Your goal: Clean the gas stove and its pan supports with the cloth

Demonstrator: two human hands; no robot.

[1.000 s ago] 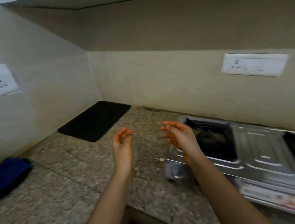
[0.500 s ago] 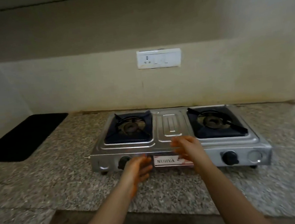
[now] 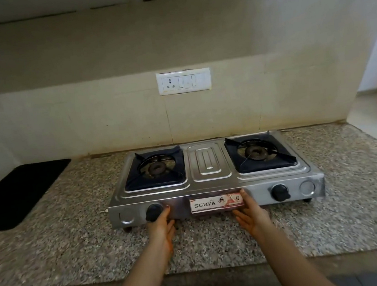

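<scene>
Stove [image 3: 208, 164] on counter [image 3: 76, 238], left hand [image 3: 162, 228] flat against front by knob [image 3: 153, 212], right hand [image 3: 250, 215] flat beside label [image 3: 215, 202]

The only word that can be read is "SURYA", in dark capitals on the left part of a white and red label [image 3: 216, 202]. The label sits at the middle of the front panel of the gas stove [image 3: 209, 164], between the left knob [image 3: 153, 212] and the right knob [image 3: 280, 192]. Beside the word the label bears a small figure and finer print, too blurred to read.
</scene>
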